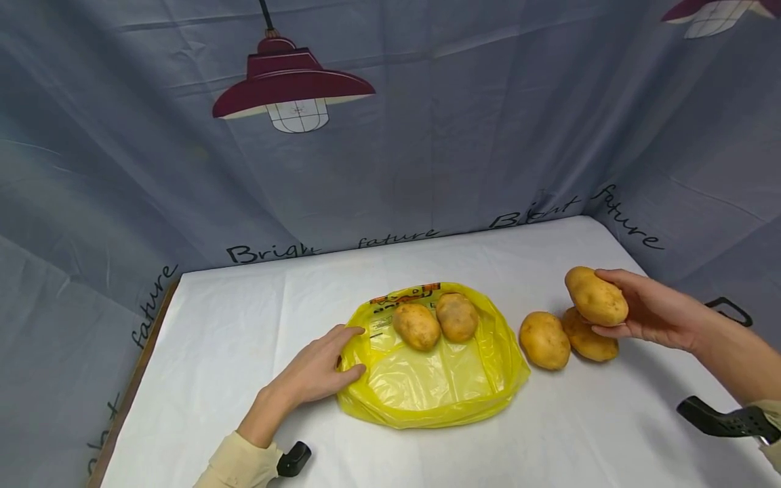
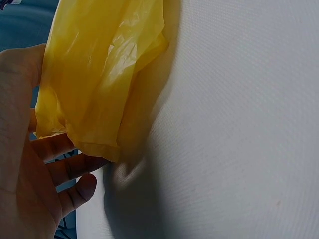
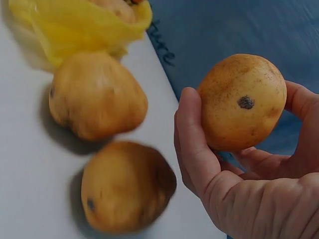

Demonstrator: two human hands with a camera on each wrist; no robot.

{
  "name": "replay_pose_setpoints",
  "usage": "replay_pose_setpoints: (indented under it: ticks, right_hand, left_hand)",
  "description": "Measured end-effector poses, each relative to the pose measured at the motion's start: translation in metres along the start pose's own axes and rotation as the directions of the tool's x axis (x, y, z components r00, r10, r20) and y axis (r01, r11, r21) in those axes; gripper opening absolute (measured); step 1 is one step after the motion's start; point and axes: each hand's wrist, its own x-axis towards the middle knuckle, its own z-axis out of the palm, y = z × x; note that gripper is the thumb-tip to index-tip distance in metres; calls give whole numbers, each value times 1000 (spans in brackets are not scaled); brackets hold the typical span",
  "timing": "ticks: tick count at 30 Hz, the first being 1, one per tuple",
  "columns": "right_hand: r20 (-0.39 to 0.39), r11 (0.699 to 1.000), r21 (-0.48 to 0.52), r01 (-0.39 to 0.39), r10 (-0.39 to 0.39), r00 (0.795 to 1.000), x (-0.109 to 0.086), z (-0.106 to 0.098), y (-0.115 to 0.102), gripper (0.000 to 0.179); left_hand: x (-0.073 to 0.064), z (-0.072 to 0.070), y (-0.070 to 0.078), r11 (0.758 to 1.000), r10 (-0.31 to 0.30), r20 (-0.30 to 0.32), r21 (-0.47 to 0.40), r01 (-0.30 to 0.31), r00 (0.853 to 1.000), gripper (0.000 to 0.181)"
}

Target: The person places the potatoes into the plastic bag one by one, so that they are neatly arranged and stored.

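A yellow plastic bag (image 1: pixel 427 413) lies spread open on the table, with two potatoes (image 1: pixel 417 327) inside near its far side. At its left rim, my left hand (image 1: pixel 317 366) grips the bag's edge; in the left wrist view the yellow plastic (image 2: pixel 94 74) passes between thumb and fingers. My right hand (image 1: pixel 665 312) holds a potato (image 1: pixel 594 296) above the table to the right of the bag. That potato (image 3: pixel 241 102) shows a dark spot in the right wrist view. Below it, two more potatoes rest on the table, the nearer-to-bag potato (image 1: pixel 545 341) beside a partly covered potato (image 1: pixel 590 337).
White cloth covers the table (image 1: pixel 238 325). A grey-blue curtain (image 1: pixel 439 135) with printed lamps and lettering stands behind it and at both sides. A brown table edge (image 1: pixel 131 400) shows at the left.
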Motion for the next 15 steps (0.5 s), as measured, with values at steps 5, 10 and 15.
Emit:
replay_pose_setpoints:
  ticks: [5,10,15]
  right_hand:
    - [-177,988,-129,-85,61,982,24,32,-4,32]
    - [-204,969,-198,-146,105,973,48,61,-5,54]
    - [-214,952,-258,-167,112,970,68,83,-6,65]
  left_hand:
    - [-1,0,-1,1000,0,-8,9,0,1000,64]
    - [-2,0,-1,1000,5,-16,7,-5,1000,64]
    - [-2,0,-2,1000,8,-14,3,-8,1000,64]
